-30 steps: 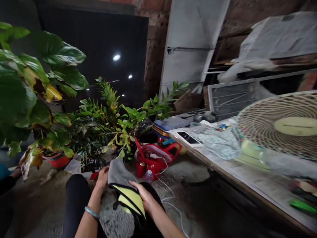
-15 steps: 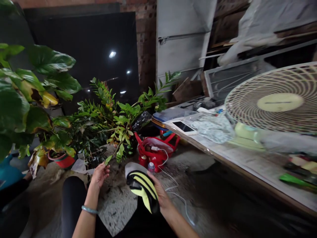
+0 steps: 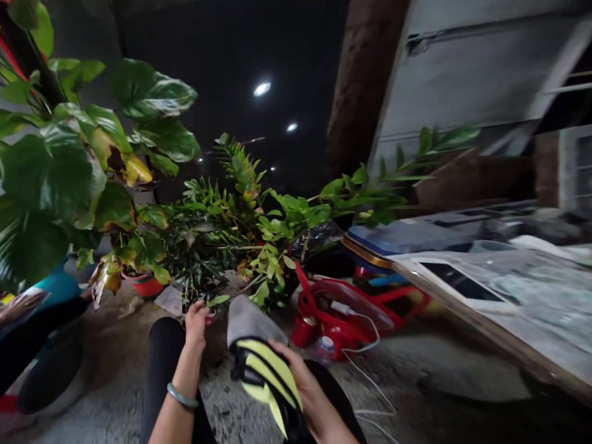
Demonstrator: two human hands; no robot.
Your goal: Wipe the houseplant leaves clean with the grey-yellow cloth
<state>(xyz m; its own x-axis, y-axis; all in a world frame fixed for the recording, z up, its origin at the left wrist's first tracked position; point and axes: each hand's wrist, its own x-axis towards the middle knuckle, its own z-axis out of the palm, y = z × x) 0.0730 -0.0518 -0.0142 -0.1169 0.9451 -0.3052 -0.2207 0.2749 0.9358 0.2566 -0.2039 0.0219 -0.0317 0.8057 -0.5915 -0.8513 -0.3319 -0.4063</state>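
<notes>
My right hand (image 3: 296,376) is closed around a soft-looking yellow-and-black striped piece with a grey end (image 3: 266,364); its exact kind I cannot make out. The grey end points up and away from me. To the left, my left hand (image 3: 197,320) is raised with its fingers curled together. A green leaf (image 3: 217,300) shows right beside its fingertips; whether they touch it, or hold something small, I cannot tell. A pale green bangle (image 3: 182,396) circles the left wrist.
Potted plants (image 3: 263,228) spread ahead and left. A red bag (image 3: 342,333) with a white cable sits at right, near a small bottle (image 3: 325,350). A table (image 3: 467,327) bears a white tablet-like device (image 3: 456,283). Another person's arm (image 3: 44,320) shows at far left.
The view has swung left and the surroundings have shifted right; the fan has left the picture. My right hand still holds the striped piece, and my left hand stays raised with curled fingers.
</notes>
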